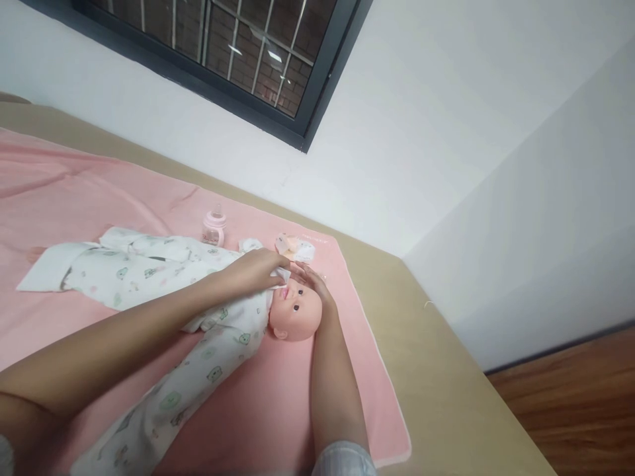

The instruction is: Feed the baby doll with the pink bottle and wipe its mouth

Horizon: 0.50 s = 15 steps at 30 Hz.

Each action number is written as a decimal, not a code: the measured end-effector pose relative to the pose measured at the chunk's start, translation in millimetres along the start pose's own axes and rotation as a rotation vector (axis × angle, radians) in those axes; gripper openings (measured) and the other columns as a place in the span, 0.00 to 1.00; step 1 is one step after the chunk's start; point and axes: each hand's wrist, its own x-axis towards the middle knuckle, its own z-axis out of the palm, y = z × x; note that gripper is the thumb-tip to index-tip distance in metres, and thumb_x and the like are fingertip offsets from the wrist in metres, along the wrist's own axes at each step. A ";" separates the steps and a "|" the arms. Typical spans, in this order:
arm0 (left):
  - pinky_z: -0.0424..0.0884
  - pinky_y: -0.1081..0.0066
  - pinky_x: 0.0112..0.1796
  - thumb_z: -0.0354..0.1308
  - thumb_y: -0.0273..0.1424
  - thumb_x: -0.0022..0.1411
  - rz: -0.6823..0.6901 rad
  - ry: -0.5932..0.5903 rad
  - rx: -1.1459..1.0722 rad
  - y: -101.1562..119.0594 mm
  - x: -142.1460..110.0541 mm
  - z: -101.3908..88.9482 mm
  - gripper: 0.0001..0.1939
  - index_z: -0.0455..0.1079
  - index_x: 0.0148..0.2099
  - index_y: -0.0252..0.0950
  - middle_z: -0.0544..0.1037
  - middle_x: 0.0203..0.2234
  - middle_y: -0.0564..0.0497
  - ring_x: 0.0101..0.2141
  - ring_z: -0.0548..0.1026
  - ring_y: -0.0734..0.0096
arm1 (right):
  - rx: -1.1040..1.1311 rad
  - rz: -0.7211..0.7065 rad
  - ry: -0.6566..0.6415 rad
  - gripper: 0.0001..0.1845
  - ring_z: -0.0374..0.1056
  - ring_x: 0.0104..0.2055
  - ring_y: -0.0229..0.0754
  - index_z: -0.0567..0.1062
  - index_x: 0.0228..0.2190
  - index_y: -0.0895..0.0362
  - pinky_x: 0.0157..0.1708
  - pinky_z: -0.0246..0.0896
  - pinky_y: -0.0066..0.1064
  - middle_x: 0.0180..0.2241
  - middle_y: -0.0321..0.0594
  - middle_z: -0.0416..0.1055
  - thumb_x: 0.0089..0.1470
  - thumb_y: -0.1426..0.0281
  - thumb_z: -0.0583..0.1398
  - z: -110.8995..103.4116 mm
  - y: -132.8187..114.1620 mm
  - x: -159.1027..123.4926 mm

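A baby doll [297, 316] in a white printed outfit lies on its back on a pink blanket [282, 396], its head toward the right. My left hand [255, 270] reaches across the doll's chest. Its fingers are closed on a white wipe [282, 276], pressed near the doll's mouth and chin. Round the top and far side of the doll's head curves my right hand [315, 283], fingers stretched out against it; part of this hand is hidden behind the head.
A pink baby bottle [214, 226] stands upright on the blanket beyond the doll. Small crumpled white and peach cloths [296, 248] lie past the hands. The tan table [436, 383] has its right edge near a wall [397, 132], and a barred window [258, 59] is above.
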 end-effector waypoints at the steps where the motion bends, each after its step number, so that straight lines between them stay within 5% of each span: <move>1: 0.60 0.72 0.29 0.53 0.27 0.55 -0.004 0.000 0.001 -0.3 0.4 1.0 0.05 0.70 0.32 0.36 0.78 0.29 0.49 0.32 0.74 0.63 | -0.002 -0.006 0.003 0.22 0.67 0.56 0.49 0.73 0.44 0.52 0.61 0.56 0.45 0.47 0.40 0.75 0.46 0.60 0.65 0.3 -0.3 -0.1; 15: 0.63 0.70 0.34 0.54 0.28 0.58 -0.007 0.055 -0.019 1.1 1.0 2.3 0.08 0.73 0.38 0.35 0.80 0.34 0.48 0.37 0.75 0.60 | -0.002 -0.028 0.028 0.23 0.68 0.55 0.48 0.74 0.44 0.53 0.61 0.56 0.44 0.46 0.41 0.76 0.45 0.60 0.66 4.2 -2.7 -1.6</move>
